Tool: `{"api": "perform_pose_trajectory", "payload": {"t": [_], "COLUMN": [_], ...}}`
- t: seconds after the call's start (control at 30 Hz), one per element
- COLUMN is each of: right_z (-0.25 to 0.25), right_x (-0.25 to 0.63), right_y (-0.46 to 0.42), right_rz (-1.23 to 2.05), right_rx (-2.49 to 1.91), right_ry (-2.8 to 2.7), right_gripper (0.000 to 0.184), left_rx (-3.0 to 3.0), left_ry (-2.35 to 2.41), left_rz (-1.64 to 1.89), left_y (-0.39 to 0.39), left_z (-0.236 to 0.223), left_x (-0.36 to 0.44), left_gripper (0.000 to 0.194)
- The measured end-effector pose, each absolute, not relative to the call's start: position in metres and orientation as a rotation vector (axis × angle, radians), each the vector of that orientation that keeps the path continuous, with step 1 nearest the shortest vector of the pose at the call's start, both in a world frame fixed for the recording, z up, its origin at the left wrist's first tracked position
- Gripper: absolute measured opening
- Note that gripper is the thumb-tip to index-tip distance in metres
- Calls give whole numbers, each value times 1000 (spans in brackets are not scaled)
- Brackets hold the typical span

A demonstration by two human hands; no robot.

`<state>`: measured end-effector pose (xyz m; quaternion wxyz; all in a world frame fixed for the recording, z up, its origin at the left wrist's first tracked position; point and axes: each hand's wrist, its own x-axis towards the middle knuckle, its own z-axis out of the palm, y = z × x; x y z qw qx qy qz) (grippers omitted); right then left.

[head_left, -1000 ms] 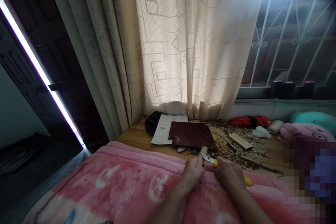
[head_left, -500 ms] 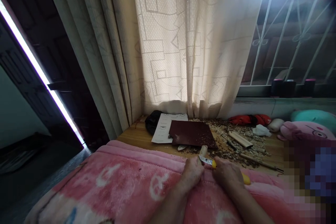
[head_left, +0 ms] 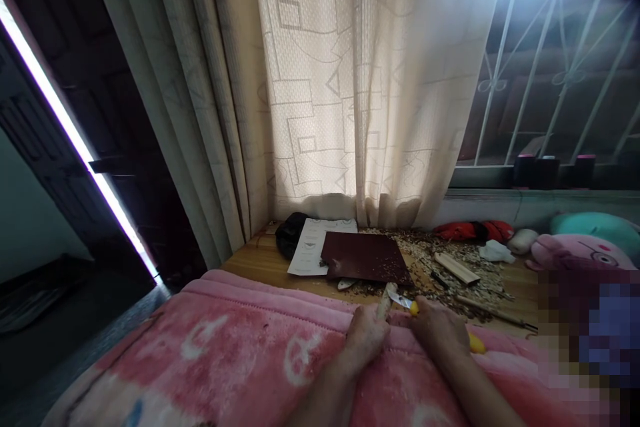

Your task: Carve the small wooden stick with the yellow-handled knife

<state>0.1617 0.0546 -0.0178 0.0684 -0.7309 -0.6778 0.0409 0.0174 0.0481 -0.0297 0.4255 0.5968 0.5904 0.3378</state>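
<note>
left hand [head_left: 367,335] grips a pale wooden stick [head_left: 385,301], right hand [head_left: 434,329] clenches a yellow-handled steel carving knife [head_left: 401,300] against it; pale wood shavings [head_left: 480,283] already lie heaped at twelve o'clock on the wooden worktop [head_left: 250,257].

Yellow knife handle [head_left: 477,344], pale wood stick [head_left: 385,300]

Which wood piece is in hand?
The pale stick in the left hand; the flat strip lies loose on the shavings.
</note>
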Motion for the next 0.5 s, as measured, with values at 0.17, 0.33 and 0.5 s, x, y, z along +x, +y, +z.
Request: {"api": "perform_pose_trajectory", "payload": {"t": [0.17, 0.33, 0.5], "right_z": [-27, -33, -31], "right_x": [161, 160, 163], "right_y": [55, 56, 60], "right_rz": [73, 46, 96], "right_rx": [-2094, -2046, -2107], "right_ry": [-2075, -2098, -2030], "right_gripper": [18, 18, 19], "left_rx": [1666, 1793, 1876], "left_ry": [1630, 1723, 1675], "left_rz": [800, 723, 712], "left_y": [49, 49, 46], "left_z": [-29, -30, -27], "left_x": [17, 16, 15], "left_gripper": [10, 11, 14]}}
